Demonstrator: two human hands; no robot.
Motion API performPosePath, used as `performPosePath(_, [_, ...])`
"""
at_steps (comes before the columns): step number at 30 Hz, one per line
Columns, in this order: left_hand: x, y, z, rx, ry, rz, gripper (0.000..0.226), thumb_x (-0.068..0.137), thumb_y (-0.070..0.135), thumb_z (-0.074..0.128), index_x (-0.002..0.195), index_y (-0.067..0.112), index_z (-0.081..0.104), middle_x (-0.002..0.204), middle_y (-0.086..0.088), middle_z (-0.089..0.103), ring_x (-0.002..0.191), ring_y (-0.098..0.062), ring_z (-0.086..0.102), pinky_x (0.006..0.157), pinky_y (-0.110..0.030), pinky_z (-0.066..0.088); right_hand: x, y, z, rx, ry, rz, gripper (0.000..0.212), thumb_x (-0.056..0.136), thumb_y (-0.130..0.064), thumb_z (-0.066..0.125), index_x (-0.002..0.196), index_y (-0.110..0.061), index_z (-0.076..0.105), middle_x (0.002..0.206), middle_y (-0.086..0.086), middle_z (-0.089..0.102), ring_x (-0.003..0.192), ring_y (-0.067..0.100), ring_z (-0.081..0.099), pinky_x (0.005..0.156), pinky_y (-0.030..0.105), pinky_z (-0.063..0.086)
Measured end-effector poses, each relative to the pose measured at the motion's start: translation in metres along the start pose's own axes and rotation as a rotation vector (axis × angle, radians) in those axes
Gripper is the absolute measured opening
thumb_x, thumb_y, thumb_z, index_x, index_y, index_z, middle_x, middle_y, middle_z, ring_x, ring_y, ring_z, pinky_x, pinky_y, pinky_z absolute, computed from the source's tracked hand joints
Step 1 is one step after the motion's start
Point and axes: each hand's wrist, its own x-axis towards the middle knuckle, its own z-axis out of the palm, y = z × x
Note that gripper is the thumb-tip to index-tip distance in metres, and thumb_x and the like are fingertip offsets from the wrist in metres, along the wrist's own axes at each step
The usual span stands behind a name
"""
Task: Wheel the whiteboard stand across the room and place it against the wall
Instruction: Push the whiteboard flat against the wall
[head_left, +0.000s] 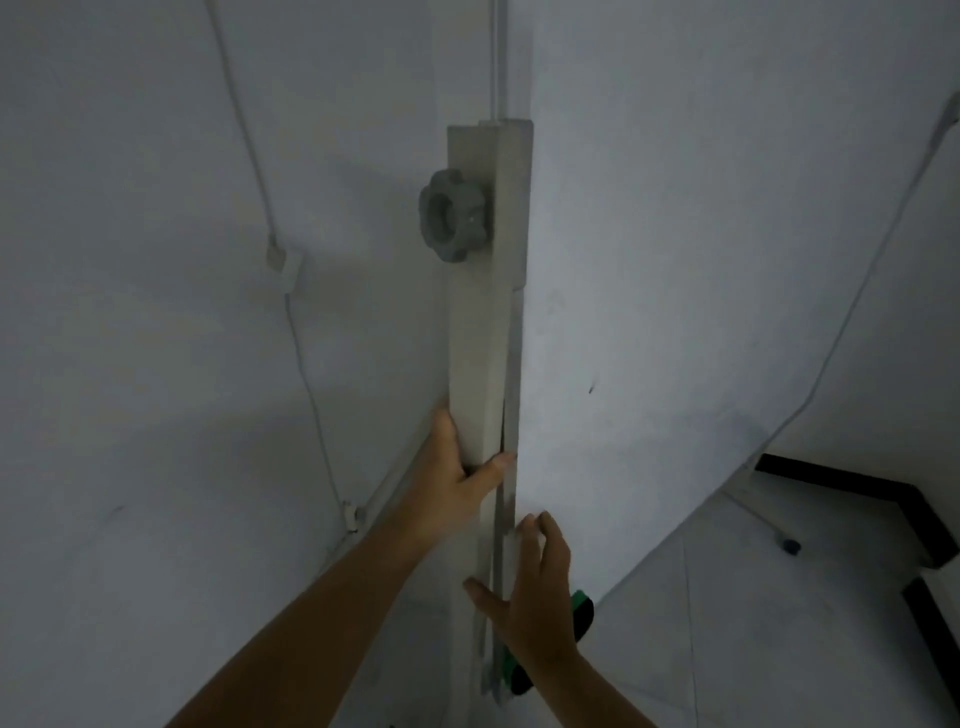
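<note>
The whiteboard stand's pale upright post (485, 322) rises through the middle of the view, with a grey star-shaped knob (453, 215) on its left side near the top. The white board face (675, 260) spreads to the right of the post. My left hand (457, 473) is wrapped around the post, thumb across its front. Lower down, my right hand (535, 592) rests with spread fingers against the board's edge frame. A green and black eraser (579, 621) shows just behind that hand. The white wall (156, 312) is close behind the stand on the left.
A thin cable (306, 374) and a small white box (283, 260) run down the wall on the left. A white conduit (384, 493) slants along the wall low down. Pale floor tiles with a black skirting line (841, 478) lie at the lower right.
</note>
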Motion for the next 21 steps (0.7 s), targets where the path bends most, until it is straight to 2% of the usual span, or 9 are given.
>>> performPosePath(4, [0.058, -0.020, -0.020, -0.033, -0.064, -0.045, 0.045, 0.080, 0.008, 0.057, 0.107, 0.024, 0.025, 0.099, 0.011, 0.048, 0.088, -0.002, 0.052, 0.062, -0.005, 0.051, 0.058, -0.003, 0.034, 0.046, 0.175, -0.114, 0.097, 0.049, -0.054, 0.081, 0.114, 0.006, 0.039, 0.120, 0.020, 0.033, 0.105, 0.035, 0.035, 0.078, 0.042, 0.044])
performPosePath(9, [0.138, -0.042, -0.047, 0.101, -0.100, -0.087, 0.037, 0.083, 0.008, 0.054, 0.104, 0.019, 0.026, 0.090, 0.016, 0.048, 0.081, 0.003, 0.051, 0.064, -0.003, 0.050, 0.137, -0.017, 0.064, 0.090, 0.181, -0.099, 0.098, 0.043, -0.049, 0.084, 0.114, 0.002, 0.040, 0.120, 0.019, 0.032, 0.104, 0.035, 0.034, 0.070, 0.048, 0.055])
performPosePath(11, [0.163, -0.051, -0.056, 0.138, -0.063, -0.113, 0.032, 0.083, 0.008, 0.054, 0.102, 0.018, 0.030, 0.087, 0.013, 0.049, 0.080, -0.002, 0.052, 0.063, -0.005, 0.050, 0.166, -0.014, 0.074, 0.076, 0.177, -0.142, 0.083, 0.061, -0.053, 0.070, 0.116, 0.001, 0.040, 0.120, 0.020, 0.033, 0.104, 0.034, 0.035, 0.070, 0.047, 0.056])
performPosePath(13, [0.182, -0.058, -0.065, 0.106, 0.003, -0.119, 0.029, 0.083, 0.006, 0.053, 0.098, 0.026, 0.037, 0.087, 0.012, 0.051, 0.083, -0.006, 0.053, 0.064, -0.005, 0.050, 0.191, -0.007, 0.081, 0.015, 0.169, -0.238, 0.064, 0.087, -0.060, 0.035, 0.118, -0.004, 0.042, 0.120, 0.017, 0.036, 0.106, 0.031, 0.038, 0.073, 0.046, 0.057])
performPosePath(14, [0.190, -0.062, -0.070, 0.096, 0.044, -0.111, 0.033, 0.083, 0.004, 0.052, 0.096, 0.032, 0.039, 0.088, 0.013, 0.051, 0.084, -0.004, 0.053, 0.065, -0.003, 0.049, 0.204, -0.001, 0.084, -0.034, 0.154, -0.302, 0.064, 0.090, -0.061, 0.021, 0.118, -0.008, 0.044, 0.121, 0.015, 0.037, 0.107, 0.029, 0.039, 0.080, 0.048, 0.055])
performPosePath(16, [0.201, -0.068, -0.079, 0.114, 0.147, -0.090, 0.038, 0.085, 0.002, 0.049, 0.100, 0.036, 0.040, 0.090, 0.014, 0.053, 0.085, 0.000, 0.055, 0.067, 0.001, 0.046, 0.234, 0.013, 0.089, -0.121, 0.183, -0.464, 0.060, 0.085, -0.061, 0.027, 0.119, -0.015, 0.044, 0.126, 0.011, 0.036, 0.119, 0.031, 0.035, 0.104, 0.051, 0.032])
performPosePath(18, [0.207, -0.074, -0.084, 0.143, 0.245, -0.071, 0.039, 0.087, 0.002, 0.044, 0.112, 0.030, 0.036, 0.095, 0.021, 0.051, 0.085, 0.014, 0.057, 0.067, 0.006, 0.041, 0.266, 0.020, 0.088, -0.159, 0.277, -0.605, 0.060, 0.085, -0.059, 0.030, 0.129, -0.019, 0.038, 0.144, 0.012, 0.023, 0.140, 0.029, 0.009, 0.113, 0.048, 0.000])
performPosePath(20, [0.208, -0.081, -0.084, 0.185, 0.336, -0.060, 0.038, 0.089, 0.003, 0.037, 0.116, 0.029, 0.029, 0.094, 0.025, 0.044, 0.079, 0.029, 0.050, 0.066, 0.009, 0.038, 0.294, 0.020, 0.083, -0.194, 0.385, -0.729, 0.061, 0.093, -0.056, 0.018, 0.144, -0.021, 0.015, 0.156, 0.008, -0.004, 0.142, 0.023, -0.010, 0.113, 0.049, -0.011])
performPosePath(21, [0.209, -0.083, -0.082, 0.182, 0.398, -0.063, 0.035, 0.091, 0.006, 0.037, 0.113, 0.031, 0.028, 0.092, 0.025, 0.043, 0.076, 0.026, 0.050, 0.065, 0.009, 0.038, 0.306, 0.019, 0.083, -0.213, 0.438, -0.796, 0.062, 0.094, -0.053, 0.018, 0.145, -0.020, 0.005, 0.156, 0.006, -0.013, 0.142, 0.023, -0.011, 0.113, 0.050, -0.012])
